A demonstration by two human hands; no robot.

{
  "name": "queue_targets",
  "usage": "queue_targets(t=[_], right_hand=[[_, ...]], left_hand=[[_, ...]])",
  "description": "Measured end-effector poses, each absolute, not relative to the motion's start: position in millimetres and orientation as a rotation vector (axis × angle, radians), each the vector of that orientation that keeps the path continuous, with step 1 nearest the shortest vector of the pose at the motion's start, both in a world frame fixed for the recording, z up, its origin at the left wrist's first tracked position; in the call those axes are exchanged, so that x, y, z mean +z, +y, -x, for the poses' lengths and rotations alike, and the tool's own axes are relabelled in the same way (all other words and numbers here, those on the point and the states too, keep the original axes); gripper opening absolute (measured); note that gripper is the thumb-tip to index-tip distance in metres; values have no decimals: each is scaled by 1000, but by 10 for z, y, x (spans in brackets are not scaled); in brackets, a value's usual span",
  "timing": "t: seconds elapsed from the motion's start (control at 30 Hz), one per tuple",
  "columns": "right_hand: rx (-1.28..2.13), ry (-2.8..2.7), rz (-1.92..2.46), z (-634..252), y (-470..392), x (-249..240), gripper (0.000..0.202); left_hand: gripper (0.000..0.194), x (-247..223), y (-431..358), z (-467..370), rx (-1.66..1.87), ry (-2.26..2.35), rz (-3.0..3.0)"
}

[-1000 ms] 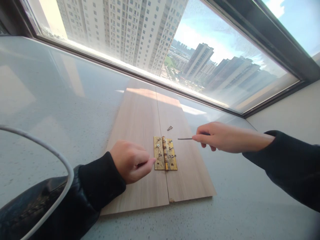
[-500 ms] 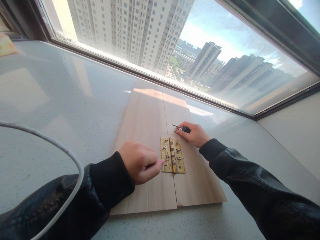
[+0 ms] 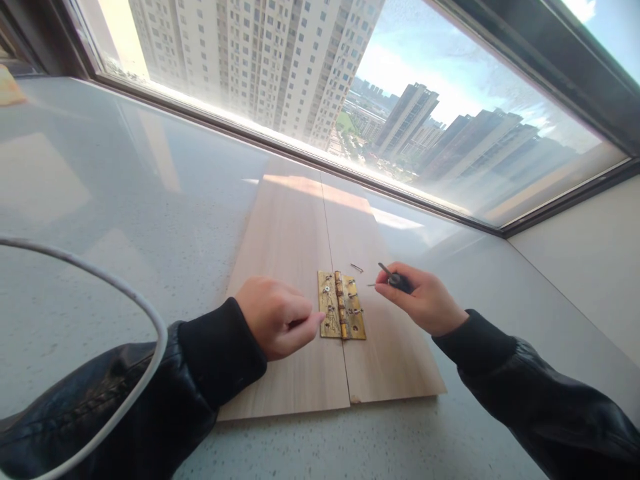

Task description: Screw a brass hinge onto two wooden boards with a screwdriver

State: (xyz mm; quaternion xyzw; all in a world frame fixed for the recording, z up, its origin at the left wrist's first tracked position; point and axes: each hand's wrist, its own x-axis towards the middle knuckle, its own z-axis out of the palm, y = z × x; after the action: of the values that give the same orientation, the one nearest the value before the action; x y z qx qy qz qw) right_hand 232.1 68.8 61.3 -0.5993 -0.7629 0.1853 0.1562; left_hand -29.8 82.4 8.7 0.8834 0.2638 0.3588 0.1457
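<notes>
A wide, pale window ledge (image 3: 125, 193) spreads below a slanting window (image 3: 465, 80), its polished face flecked with small dark specks and crossed by soft patches of reflected light. Dark, smooth framing borders the glass, a plain light wall (image 3: 580, 273) stands on the right, and tall buildings (image 3: 260, 60) with rows of small windows show outside under blue sky and white cloud. Two flat, straight-edged boards, a left board (image 3: 285, 240) and a right board (image 3: 395, 360), lie side by side on the ledge with a thin seam between them, their light brown faces finely grained and a bright strip of sun across their far ends. The hinge (image 3: 343, 307) lies open and flat over that seam, near the middle of the boards: brassy yellow, with rectangular leaves, a rounded, brown-stained barrel, and small metal screws standing in or lying on both leaves. A slim metal screw (image 3: 357, 268) lies on the right board just beyond the hinge. The left hand (image 3: 280, 317) is curled closed, thumb tip at the hinge's left edge; whether it presses there is unclear. The right hand (image 3: 425, 297) is closed around the black handle of a screwdriver (image 3: 399, 281) with a thin metal shaft, and a tiny slender piece (image 3: 371, 285) pokes out at its fingertips. The hands are apart, both in black ribbed cuffs and shiny, creased dark sleeves. A smooth, white cable (image 3: 115, 287) curves over the left sleeve.
</notes>
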Motion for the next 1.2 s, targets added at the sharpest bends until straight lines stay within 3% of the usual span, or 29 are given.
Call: queue_targets(t=[0.1, 0.4, 0.87, 1.07, 1.2], right_hand=[[664, -2307, 1543, -2192, 432, 738, 13], [560, -2457, 1523, -2081, 313, 605, 9], [603, -2680, 1471, -1986, 381, 699, 23], [487, -2660, 1535, -1993, 413, 652, 7], [262, -2713, 1543, -2009, 408, 561, 27]], left_hand=[[42, 91, 825, 302, 1024, 746, -2552], [43, 81, 829, 306, 1017, 752, -2558], [42, 84, 829, 311, 994, 766, -2561], [42, 78, 828, 302, 1026, 751, -2563], [41, 75, 828, 300, 1019, 763, -2567]])
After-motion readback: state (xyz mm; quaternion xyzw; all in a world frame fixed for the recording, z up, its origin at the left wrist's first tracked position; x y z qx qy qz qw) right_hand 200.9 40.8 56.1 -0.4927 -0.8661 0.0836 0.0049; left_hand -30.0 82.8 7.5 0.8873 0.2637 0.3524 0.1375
